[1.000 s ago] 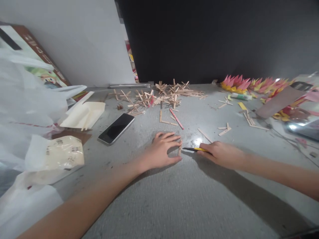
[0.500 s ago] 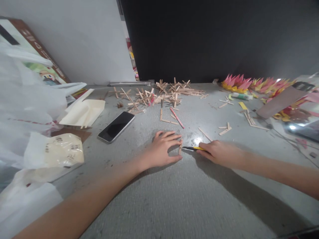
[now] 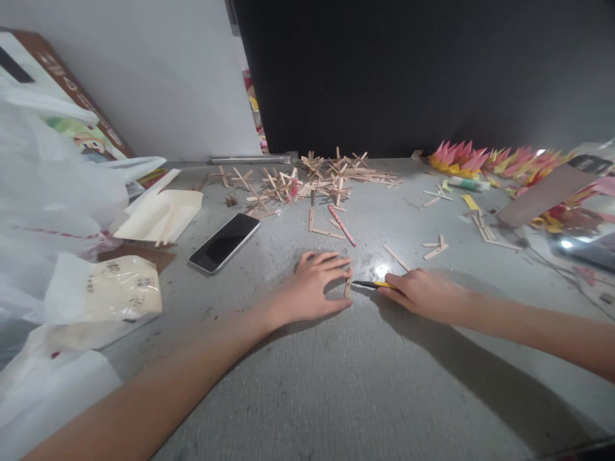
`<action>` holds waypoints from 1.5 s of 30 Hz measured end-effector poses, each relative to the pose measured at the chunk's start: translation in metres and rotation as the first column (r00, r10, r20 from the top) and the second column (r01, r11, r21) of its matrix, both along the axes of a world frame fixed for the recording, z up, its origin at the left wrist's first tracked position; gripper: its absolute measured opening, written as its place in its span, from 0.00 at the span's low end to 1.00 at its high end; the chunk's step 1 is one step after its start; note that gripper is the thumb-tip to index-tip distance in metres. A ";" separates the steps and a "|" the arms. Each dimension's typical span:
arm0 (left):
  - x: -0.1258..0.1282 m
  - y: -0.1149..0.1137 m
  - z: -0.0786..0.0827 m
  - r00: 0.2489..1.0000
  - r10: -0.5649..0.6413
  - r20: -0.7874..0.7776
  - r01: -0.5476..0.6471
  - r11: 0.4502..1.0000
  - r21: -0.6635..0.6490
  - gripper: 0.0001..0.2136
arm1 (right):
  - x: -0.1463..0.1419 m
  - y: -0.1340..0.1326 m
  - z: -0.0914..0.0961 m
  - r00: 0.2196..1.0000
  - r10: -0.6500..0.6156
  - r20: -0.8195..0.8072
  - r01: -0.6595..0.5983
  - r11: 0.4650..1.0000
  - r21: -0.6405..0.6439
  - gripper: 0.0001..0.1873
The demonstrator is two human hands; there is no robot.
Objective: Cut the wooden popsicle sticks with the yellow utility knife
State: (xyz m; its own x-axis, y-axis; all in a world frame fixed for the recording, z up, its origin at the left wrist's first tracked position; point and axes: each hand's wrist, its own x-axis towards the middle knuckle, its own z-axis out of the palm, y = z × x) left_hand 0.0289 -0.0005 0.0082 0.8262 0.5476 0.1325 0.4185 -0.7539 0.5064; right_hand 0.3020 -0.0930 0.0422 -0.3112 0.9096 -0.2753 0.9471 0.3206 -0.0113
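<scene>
My left hand [image 3: 319, 288] rests on the grey table, thumb and fingers pinning a short wooden craft stick [image 3: 348, 287] by its two ends. A dark mark shows on the stick. My right hand [image 3: 423, 293] is closed around a yellow and black utility knife [image 3: 379, 285], its dark tip pointing left at the stick's right edge. Whether the tip touches the wood I cannot tell. Just behind the right hand lies another thin stick [image 3: 396, 258]. Sticks joined in an L [image 3: 324, 232] and a red patterned straw-like rod [image 3: 342, 226] lie beyond my left hand.
A phone [image 3: 225, 243] lies left of my hands, near a paper tray [image 3: 166, 214] and a plastic bag [image 3: 62, 173]. Crossed wooden sticks [image 3: 331, 176] are heaped at the back. Pink and yellow paper flowers [image 3: 459, 159] and a tumbler [image 3: 552, 192] stand at right.
Both hands keep almost the same place and grip. The knife tip stays beside the stick, and the view has shifted very slightly.
</scene>
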 end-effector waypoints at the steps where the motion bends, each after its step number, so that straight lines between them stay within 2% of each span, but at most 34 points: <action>1: 0.000 0.000 0.000 1.000 0.000 -0.003 0.000 1.000 0.000 0.24 | 0.000 0.000 0.000 1.000 0.001 -0.002 -0.001 1.000 -0.002 0.22; 15: 0.000 0.001 -0.001 1.000 -0.013 0.022 0.014 1.000 -0.010 0.24 | -0.003 0.001 0.005 0.999 0.026 0.045 -0.027 0.999 0.029 0.22; 23: 0.000 -0.001 0.001 1.000 -0.010 0.000 0.010 1.000 -0.001 0.23 | -0.006 -0.004 -0.003 0.976 0.138 0.171 -0.158 0.981 0.112 0.24; 27: 0.000 -0.001 0.001 1.000 -0.009 0.000 0.009 1.000 0.004 0.24 | -0.005 -0.001 -0.003 0.983 0.110 0.149 -0.125 0.988 0.096 0.24; 31: 0.000 0.000 0.002 1.000 -0.015 0.000 0.015 1.000 -0.016 0.26 | -0.006 0.006 0.007 0.984 0.117 0.138 -0.126 0.990 0.057 0.21; 35: 0.001 0.000 0.005 1.000 -0.005 -0.026 0.004 0.999 -0.038 0.25 | -0.014 0.016 0.030 0.980 0.161 0.115 -0.159 0.987 -0.032 0.21; 39: 0.002 0.002 0.005 1.000 0.004 -0.020 -0.005 0.999 -0.049 0.25 | -0.029 0.029 0.050 0.968 0.159 0.194 -0.135 0.982 -0.130 0.22; 42: 0.003 0.004 0.002 1.000 -0.002 -0.028 0.000 0.998 -0.058 0.24 | -0.035 0.038 0.054 0.956 0.189 0.224 -0.164 0.978 -0.127 0.19; 45: 0.004 0.006 0.000 0.999 -0.006 -0.046 0.004 0.998 -0.056 0.25 | -0.035 0.044 0.052 0.962 0.210 0.172 -0.194 0.975 -0.106 0.17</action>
